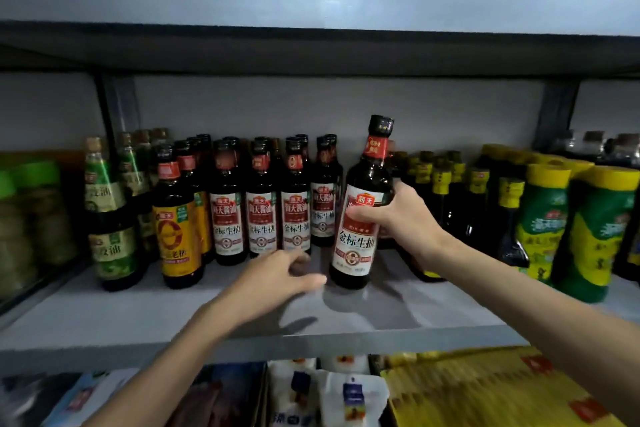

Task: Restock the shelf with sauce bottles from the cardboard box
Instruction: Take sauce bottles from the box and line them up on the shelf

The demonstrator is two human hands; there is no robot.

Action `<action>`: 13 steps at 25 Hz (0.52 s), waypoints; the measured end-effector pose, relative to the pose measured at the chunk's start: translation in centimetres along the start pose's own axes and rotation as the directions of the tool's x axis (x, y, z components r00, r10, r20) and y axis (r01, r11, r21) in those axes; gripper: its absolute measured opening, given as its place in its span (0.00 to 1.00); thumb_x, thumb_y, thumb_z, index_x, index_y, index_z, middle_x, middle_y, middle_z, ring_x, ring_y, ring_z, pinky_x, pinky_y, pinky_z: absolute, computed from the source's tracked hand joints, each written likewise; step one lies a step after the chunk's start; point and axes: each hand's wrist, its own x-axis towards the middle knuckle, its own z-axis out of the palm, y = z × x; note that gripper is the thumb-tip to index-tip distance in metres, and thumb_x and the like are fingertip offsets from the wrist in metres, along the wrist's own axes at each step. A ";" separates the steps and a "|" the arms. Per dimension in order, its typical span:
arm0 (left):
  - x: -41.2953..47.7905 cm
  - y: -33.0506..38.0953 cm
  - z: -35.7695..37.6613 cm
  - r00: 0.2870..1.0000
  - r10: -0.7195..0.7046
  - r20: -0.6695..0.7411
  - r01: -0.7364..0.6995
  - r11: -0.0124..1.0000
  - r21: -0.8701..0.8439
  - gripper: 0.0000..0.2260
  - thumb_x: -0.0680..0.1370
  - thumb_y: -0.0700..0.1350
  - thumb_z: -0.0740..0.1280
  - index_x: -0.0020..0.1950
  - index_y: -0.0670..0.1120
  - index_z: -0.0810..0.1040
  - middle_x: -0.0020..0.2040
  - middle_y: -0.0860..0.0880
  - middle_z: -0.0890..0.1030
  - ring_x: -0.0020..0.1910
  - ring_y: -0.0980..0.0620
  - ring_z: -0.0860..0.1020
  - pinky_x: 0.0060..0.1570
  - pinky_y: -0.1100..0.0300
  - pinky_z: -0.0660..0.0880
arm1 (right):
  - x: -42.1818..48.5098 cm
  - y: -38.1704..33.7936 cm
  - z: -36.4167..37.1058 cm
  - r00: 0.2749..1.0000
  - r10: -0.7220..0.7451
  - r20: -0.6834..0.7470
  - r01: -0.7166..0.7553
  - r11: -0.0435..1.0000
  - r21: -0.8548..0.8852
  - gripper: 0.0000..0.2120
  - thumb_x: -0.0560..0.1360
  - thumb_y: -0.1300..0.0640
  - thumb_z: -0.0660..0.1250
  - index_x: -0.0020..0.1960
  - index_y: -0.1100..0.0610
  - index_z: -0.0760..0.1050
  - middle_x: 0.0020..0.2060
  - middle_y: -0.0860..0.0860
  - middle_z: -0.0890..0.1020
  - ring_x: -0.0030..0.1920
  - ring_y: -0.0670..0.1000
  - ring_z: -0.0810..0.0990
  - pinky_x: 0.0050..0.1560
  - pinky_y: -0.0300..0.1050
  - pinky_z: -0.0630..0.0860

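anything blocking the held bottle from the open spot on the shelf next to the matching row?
Nothing visible. The right hand holds the sauce bottle upright over bare shelf; the left hand hovers beside it, not under it.

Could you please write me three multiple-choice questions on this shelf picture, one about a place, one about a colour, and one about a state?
1. Where is the bottle in the right hand?
A. On the top shelf
B. At the front of the middle shelf, right of the matching red-label row
C. Inside a box

2. What colour are the caps of the squeeze bottles at the far right?
A. Yellow
B. Blue
C. White

3. What is the left hand doing?
A. Gripping a bottle
B. Reaching open, holding nothing
C. Resting on the packets below

Answers:
1 B, the held bottle stands upright there.
2 A, their tops are yellow.
3 B, its fingers are spread above bare shelf.
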 end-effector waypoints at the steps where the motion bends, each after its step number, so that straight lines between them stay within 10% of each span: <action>1: 0.4 -1.3 -0.1 0.998 -0.035 0.056 0.029 0.995 0.099 0.32 0.69 0.70 0.67 0.68 0.53 0.74 0.65 0.53 0.79 0.60 0.55 0.77 0.62 0.54 0.74 | 1.1 0.7 0.2 1.000 -0.010 0.001 0.010 0.999 -0.031 0.19 0.66 0.59 0.80 0.53 0.52 0.76 0.44 0.48 0.86 0.43 0.44 0.86 0.42 0.41 0.82; 13: 5.0 -5.0 0.4 0.941 -0.201 0.273 0.085 0.919 0.385 0.43 0.69 0.66 0.71 0.78 0.49 0.62 0.77 0.49 0.66 0.74 0.48 0.67 0.70 0.53 0.66 | 10.5 6.9 3.7 0.987 -0.018 0.162 0.024 0.999 -0.036 0.20 0.64 0.58 0.79 0.52 0.44 0.78 0.51 0.49 0.86 0.53 0.50 0.85 0.61 0.59 0.78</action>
